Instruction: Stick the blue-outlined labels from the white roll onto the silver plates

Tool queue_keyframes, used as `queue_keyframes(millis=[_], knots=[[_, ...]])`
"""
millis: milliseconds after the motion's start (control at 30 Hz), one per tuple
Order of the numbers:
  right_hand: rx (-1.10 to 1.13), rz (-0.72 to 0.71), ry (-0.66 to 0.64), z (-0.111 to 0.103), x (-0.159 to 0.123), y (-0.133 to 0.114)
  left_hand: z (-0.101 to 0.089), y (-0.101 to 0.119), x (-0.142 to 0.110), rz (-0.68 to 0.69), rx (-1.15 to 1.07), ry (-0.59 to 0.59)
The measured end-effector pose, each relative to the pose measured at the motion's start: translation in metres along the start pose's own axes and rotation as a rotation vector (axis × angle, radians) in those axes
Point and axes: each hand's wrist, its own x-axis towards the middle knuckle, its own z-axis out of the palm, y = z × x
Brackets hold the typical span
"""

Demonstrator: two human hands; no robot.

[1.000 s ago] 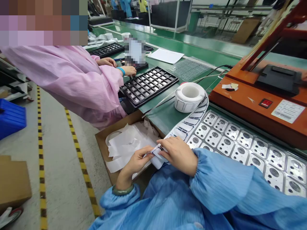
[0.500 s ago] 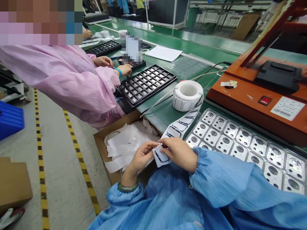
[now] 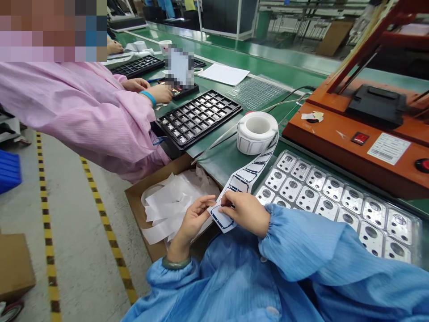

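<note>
A strip of adhesive labels [image 3: 238,181], white with dark-blue outlined frames, runs down from its white roll [image 3: 258,129] on the bench to my hands. My left hand [image 3: 192,221] pinches the left edge of the strip near its loose end, thumb against it and the other fingers partly raised. From the right, my right hand [image 3: 248,212] reaches over the strip, thumb and forefinger closed at the upper edge of the last frame. Whether it has lifted any of that frame is too small to tell. To its right lies a clear tray of silver metal plates [image 3: 308,198] with round holes.
A cardboard box [image 3: 137,210] of crumpled backing paper [image 3: 172,201] stands left of my hands. An orange machine [image 3: 335,125] occupies the right of the green bench. A co-worker in a pink sleeve [image 3: 100,120] works beside a black compartment tray [image 3: 201,117].
My right thumb and forefinger have drawn slightly away from my left fingertips and closed together over the strip. My left fingers lift a little. The whole view has shifted slightly.
</note>
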Motion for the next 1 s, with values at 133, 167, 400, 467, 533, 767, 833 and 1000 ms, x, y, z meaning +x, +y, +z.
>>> queue_keyframes(millis=[133, 167, 400, 467, 533, 767, 833, 1000], knots=[[-0.096, -0.096, 0.029, -0.003, -0.008, -0.005, -0.005, -0.009, 0.005, 0.028, 0.092, 0.098], [-0.145, -0.159, 0.055, -0.003, -0.012, -0.007, -0.007, -0.012, 0.007, 0.035, 0.104, 0.119], [-0.299, -0.474, 0.254, -0.006, -0.047, -0.011, -0.017, -0.031, 0.017, 0.076, 0.145, 0.241], [-0.276, -0.445, 0.273, -0.007, -0.049, -0.008, -0.015, -0.03, 0.015, 0.076, 0.161, 0.223], [-0.254, -0.386, 0.278, -0.009, -0.045, -0.003, -0.011, -0.027, 0.012, 0.076, 0.175, 0.188], [-0.214, -0.181, 0.168, -0.009, -0.033, 0.003, 0.009, -0.015, 0.002, 0.115, 0.2, 0.135], [-0.186, -0.155, 0.147, -0.007, -0.034, 0.003, 0.013, -0.012, 0.0, 0.127, 0.201, 0.14], [-0.091, -0.145, 0.124, -0.004, -0.036, 0.006, 0.021, -0.01, -0.003, 0.149, 0.201, 0.155]])
